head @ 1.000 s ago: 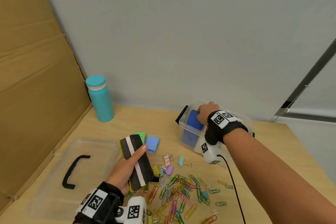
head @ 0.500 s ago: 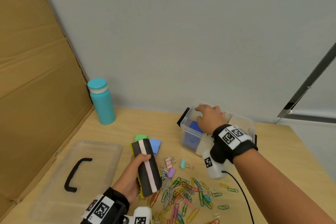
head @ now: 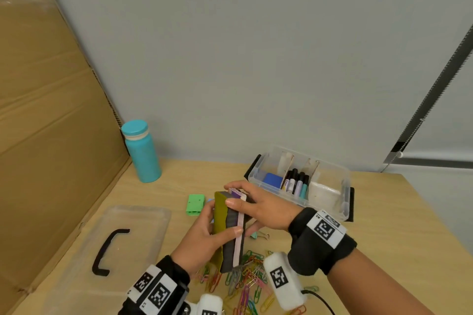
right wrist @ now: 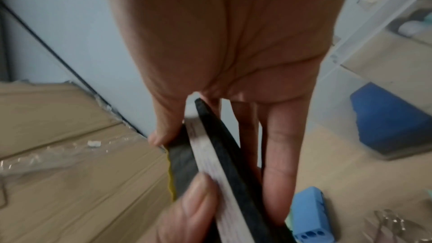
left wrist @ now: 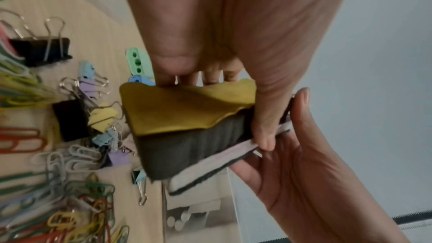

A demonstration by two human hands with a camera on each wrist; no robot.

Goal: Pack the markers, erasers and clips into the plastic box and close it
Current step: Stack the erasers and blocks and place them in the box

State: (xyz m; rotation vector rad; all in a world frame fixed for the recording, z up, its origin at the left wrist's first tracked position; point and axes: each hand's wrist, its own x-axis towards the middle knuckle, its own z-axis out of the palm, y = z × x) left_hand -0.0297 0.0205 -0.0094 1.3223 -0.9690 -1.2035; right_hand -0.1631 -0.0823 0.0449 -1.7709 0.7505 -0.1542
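- Nearest on the desk (head: 384,212), a heap of coloured paper clips (head: 245,286) lies just below both wrists, with binder clips (left wrist: 70,115) mixed in.
- Above the heap, both hands hold one stack of erasers (head: 230,230) between them: the left hand (head: 202,235) grips its near-left side, thumb across the felt, while the right hand (head: 266,210) clasps the far end.
- Left of them lies the clear lid (head: 102,245) with a black handle.
- Just beyond the stack sit a green eraser (head: 195,204) and a light-blue one (right wrist: 308,215).
- Farther right stands the plastic box (head: 343,186), uncovered, holding a blue eraser (head: 272,179) and markers (head: 297,183).
- Far left stands a teal bottle (head: 142,152).
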